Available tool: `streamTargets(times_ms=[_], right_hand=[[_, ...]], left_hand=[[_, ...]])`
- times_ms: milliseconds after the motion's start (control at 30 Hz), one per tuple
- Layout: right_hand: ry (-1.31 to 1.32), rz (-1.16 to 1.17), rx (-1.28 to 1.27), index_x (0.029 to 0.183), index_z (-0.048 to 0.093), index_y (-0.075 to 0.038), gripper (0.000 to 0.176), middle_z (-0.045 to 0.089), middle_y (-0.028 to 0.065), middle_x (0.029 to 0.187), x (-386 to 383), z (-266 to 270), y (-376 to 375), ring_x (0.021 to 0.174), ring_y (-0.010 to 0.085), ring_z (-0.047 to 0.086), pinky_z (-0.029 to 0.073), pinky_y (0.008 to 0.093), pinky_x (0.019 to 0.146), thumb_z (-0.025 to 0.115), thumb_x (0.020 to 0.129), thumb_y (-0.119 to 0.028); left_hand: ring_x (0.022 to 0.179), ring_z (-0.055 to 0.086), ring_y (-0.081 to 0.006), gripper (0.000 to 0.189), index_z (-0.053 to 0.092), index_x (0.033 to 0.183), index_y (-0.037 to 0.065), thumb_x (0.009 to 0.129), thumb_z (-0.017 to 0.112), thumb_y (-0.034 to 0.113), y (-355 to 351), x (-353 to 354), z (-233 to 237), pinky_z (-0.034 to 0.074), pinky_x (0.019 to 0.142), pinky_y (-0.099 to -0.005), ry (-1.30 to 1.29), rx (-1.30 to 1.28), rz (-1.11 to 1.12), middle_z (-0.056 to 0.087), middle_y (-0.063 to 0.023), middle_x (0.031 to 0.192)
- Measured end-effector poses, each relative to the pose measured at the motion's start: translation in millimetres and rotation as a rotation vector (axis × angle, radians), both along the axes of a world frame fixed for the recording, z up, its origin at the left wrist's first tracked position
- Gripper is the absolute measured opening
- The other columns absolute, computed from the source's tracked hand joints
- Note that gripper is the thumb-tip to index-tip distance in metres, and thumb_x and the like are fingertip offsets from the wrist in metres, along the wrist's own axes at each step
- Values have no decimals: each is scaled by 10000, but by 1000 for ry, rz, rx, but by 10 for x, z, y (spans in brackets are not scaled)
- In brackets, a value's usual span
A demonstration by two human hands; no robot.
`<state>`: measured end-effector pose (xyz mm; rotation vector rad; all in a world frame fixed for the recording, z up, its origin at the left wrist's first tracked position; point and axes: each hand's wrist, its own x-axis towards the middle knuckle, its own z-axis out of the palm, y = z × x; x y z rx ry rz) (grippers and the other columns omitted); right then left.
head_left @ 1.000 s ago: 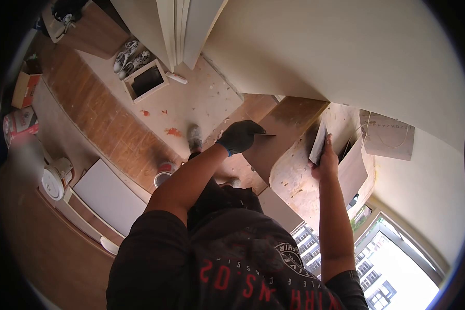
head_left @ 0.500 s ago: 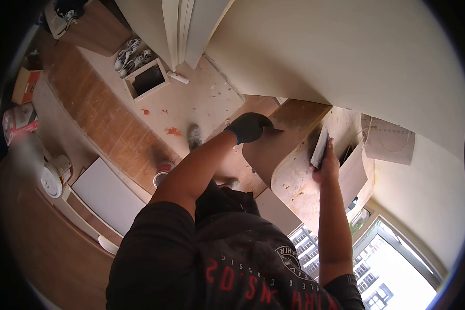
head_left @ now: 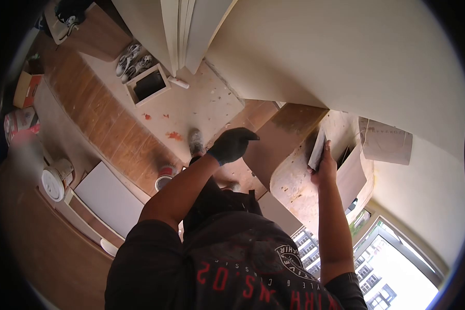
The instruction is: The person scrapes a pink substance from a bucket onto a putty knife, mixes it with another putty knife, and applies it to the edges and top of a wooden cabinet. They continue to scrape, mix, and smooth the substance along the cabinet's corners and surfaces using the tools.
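Pale flat blade (head_left: 318, 149), upright, gripped in right hand (head_left: 325, 168), edge against spattered tan board (head_left: 294, 181); brown panel (head_left: 276, 144) tilted alongside, at gloved left hand (head_left: 232, 145).

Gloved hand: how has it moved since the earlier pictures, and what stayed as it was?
The gloved left hand drew back from the brown board, down and leftward. The bare right hand kept holding the white flat tool in the same place.
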<state>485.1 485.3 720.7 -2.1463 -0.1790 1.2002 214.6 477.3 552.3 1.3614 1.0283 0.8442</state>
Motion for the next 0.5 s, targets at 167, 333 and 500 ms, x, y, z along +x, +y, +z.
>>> streamTargets(times_ms=[167, 333, 500], right_hand=[[36, 8, 27, 1142, 643, -115, 568, 652, 22, 886, 70, -67, -14, 693, 178, 581, 367, 354, 521, 647, 921, -638], [14, -49, 12, 1121, 648, -128, 534, 648, 14, 844, -59, -2, 58, 655, 167, 575, 359, 338, 498, 647, 927, -625], [65, 1, 62, 1113, 650, -125, 529, 648, 15, 832, 32, -30, -37, 643, 172, 575, 365, 335, 505, 641, 932, -622]], left_hand=[[1044, 688, -290, 375, 776, 1051, 116, 839, 511, -42, 126, 389, -371, 531, 959, -362, 193, 23, -164, 739, -116, 1109], [1037, 691, -286, 339, 771, 1061, 108, 851, 546, -35, -414, -80, -112, 534, 948, -372, 119, -78, -213, 735, -125, 1109], [1002, 688, -325, 269, 759, 1039, 96, 874, 561, 19, 186, 109, 476, 542, 914, -402, -76, 25, -12, 729, -124, 1062]])
